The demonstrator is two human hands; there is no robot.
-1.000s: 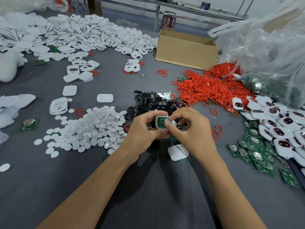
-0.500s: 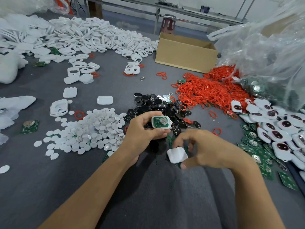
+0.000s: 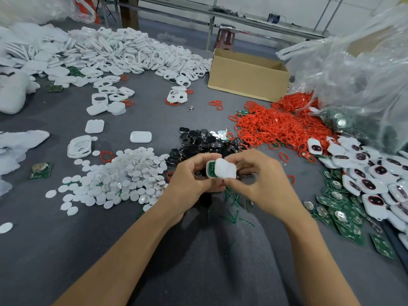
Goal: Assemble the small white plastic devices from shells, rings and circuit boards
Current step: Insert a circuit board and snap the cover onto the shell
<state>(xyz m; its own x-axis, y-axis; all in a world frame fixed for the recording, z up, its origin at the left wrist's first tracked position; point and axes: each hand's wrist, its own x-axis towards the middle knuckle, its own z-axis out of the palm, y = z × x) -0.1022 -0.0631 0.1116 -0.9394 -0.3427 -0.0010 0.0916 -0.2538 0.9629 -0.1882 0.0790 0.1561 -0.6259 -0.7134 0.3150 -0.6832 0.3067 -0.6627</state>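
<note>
Fingers (image 3: pixel 199 159) of the left hand (image 3: pixel 187 188) grip the shell (image 3: pixel 211 170), right hand (image 3: pixel 265 184) pinching the cover (image 3: pixel 226 170) over it.

Cover (image 3: pixel 225 171) on a shell (image 3: pixel 208 171) between left hand (image 3: pixel 187 180) and right hand (image 3: pixel 260 184) at mid table (image 3: pixel 66 239), disc pile (image 3: pixel 123 175) left of them, ring heap (image 3: pixel 276 127) behind right, cardboard box (image 3: pixel 247 82) behind it, shell heap (image 3: pixel 132 54) far left, circuit boards (image 3: pixel 337 213) and devices (image 3: pixel 371 173) right.

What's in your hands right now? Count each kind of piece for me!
Shell, held by the left hand: 1
Circuit board, green, sitting in that shell: 1
White cover, pinched by the right hand: 1
Total: 3
</note>
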